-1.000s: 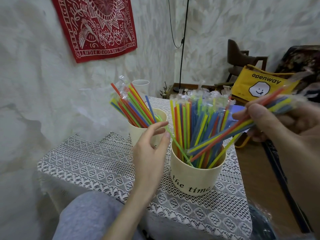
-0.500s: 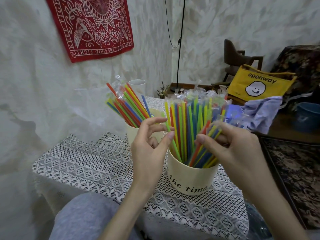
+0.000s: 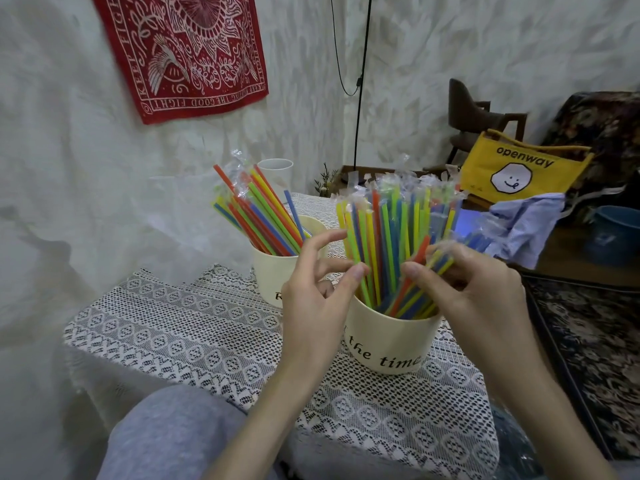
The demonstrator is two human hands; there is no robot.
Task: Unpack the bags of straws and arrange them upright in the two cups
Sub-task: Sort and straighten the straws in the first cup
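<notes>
Straws: we are judging the wrapped straws [image 3: 391,237] as light, thin, springy and slick in their film, so we are taking them low on the shafts, near the rim.
Near cup [image 3: 391,344]: we are seeing them standing in it, mostly upright.
Right hand [image 3: 474,289]: we are pinching a slanting bunch just above the rim.
Left hand [image 3: 311,299]: we are touching the green straws with relaxed fingertips, gripping nothing.
Far cup [image 3: 268,278]: we are seeing leaning straws in it.

Straws [image 3: 391,237] in near cup [image 3: 391,344]; far cup [image 3: 270,275] behind-left.
</notes>
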